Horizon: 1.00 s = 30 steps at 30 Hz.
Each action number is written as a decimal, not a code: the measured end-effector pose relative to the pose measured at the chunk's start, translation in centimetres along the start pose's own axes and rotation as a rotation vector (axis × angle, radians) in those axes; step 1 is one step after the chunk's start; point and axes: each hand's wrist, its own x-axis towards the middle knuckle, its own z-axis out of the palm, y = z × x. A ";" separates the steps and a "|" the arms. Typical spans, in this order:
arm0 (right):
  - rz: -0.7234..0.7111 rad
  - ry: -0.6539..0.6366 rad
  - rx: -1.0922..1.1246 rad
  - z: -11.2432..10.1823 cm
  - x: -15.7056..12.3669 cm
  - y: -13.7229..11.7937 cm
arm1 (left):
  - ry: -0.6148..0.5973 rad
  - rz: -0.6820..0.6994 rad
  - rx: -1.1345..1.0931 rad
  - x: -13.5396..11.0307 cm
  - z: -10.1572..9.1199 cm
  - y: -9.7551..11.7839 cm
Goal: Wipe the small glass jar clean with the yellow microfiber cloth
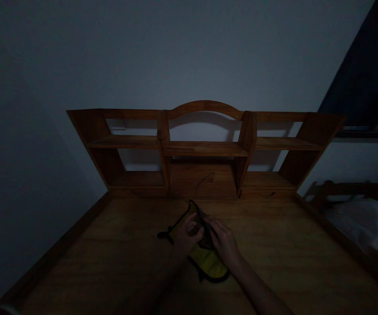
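A yellow pouch (208,262) with black trim lies on the wooden desk (117,262) in dim light. Both hands are on it near the middle of the desk. My left hand (187,234) is curled, its fingers pinching the pouch's upper black edge. My right hand (223,243) rests on the pouch from the right, fingers bent and gripping the same dark edge. A black strap end sticks out to the left of the left hand. What lies inside the pouch is hidden.
A wooden shelf unit (205,148) with bare compartments stands at the back of the desk against a pale wall. A bed with white bedding (369,227) is to the right. A dark window area is at the upper right.
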 end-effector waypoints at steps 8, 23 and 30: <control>0.297 0.097 0.194 0.4 0.2 -0.1 | 0.014 -0.055 -0.029 -0.3 0.2 2.0; 0.473 0.167 0.052 -1.1 0.6 1.4 | -0.269 -0.100 -0.314 -0.8 1.1 1.8; 0.362 0.068 -0.078 -0.5 0.2 1.2 | -0.280 -0.107 -0.340 -0.6 0.5 1.0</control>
